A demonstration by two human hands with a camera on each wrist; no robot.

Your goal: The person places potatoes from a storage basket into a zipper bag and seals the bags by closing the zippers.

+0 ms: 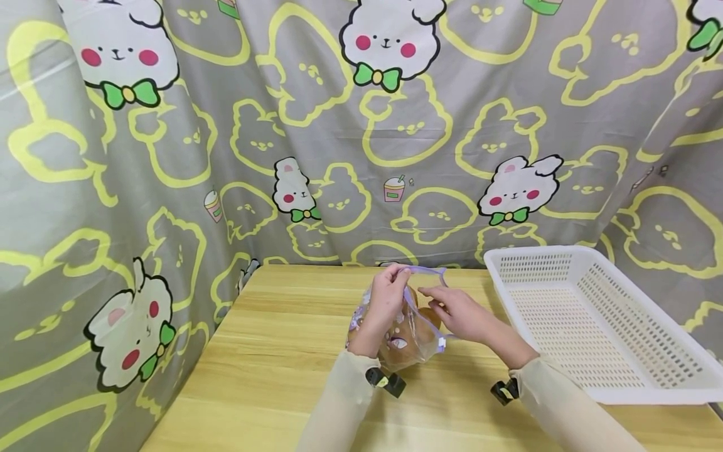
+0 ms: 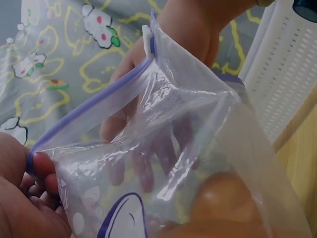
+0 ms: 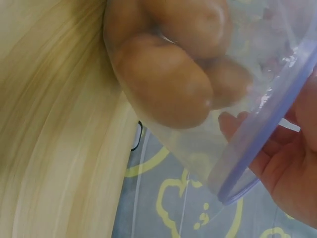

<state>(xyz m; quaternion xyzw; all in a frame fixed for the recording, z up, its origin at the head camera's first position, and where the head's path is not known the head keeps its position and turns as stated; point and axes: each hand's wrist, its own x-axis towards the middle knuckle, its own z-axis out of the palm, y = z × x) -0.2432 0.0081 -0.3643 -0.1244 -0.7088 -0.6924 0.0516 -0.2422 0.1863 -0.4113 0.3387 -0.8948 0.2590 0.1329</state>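
A clear zip bag (image 1: pixel 415 355) with printed white and purple figures rests on the table, its purple-edged mouth spread apart. Inside lie several smooth, brown, oblong things (image 3: pixel 163 82) that look like bread rolls. My left hand (image 1: pixel 387 298) pinches the purple zip edge (image 2: pixel 89 106) at one side of the mouth. At the opposite side is my right hand (image 1: pixel 462 315), its fingers extended through the opening and seen through the clear plastic in the left wrist view. Its fingertips (image 3: pixel 227 124) are close to the brown things. A white slider (image 2: pixel 147 42) sits at one end of the zip.
A white perforated plastic basket (image 1: pixel 584 395) stands to the right on the wooden table (image 1: pixel 254 364). A grey curtain (image 1: pixel 350 138) with yellow outlines and cartoon bears hangs behind and along the left side. Both wrists carry black straps with small devices.
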